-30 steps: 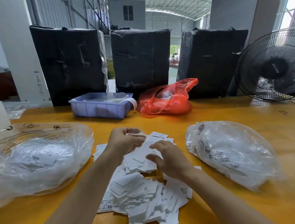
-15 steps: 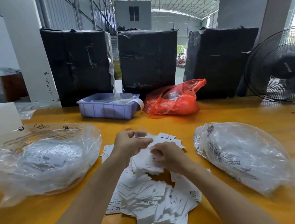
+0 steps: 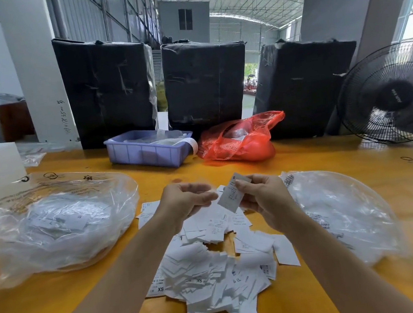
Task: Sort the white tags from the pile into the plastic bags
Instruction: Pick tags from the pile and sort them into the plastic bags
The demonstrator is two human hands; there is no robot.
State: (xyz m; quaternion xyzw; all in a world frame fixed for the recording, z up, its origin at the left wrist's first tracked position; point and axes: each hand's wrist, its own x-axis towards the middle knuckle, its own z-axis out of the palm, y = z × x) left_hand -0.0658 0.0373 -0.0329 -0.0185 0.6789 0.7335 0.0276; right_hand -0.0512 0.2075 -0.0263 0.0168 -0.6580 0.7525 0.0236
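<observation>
Your right hand [image 3: 264,200] pinches one white tag [image 3: 232,193], tilted, above the pile of tags [image 3: 214,272] on the yellow tabletop [image 3: 304,160]. Your left hand [image 3: 183,202] hovers just beside it with fingers curled, seemingly pinching a blurred tag; you cannot tell for sure. One plastic bag [image 3: 55,224] lies left of the pile, another bag [image 3: 342,212] right. A purple tray [image 3: 147,150] sits behind
</observation>
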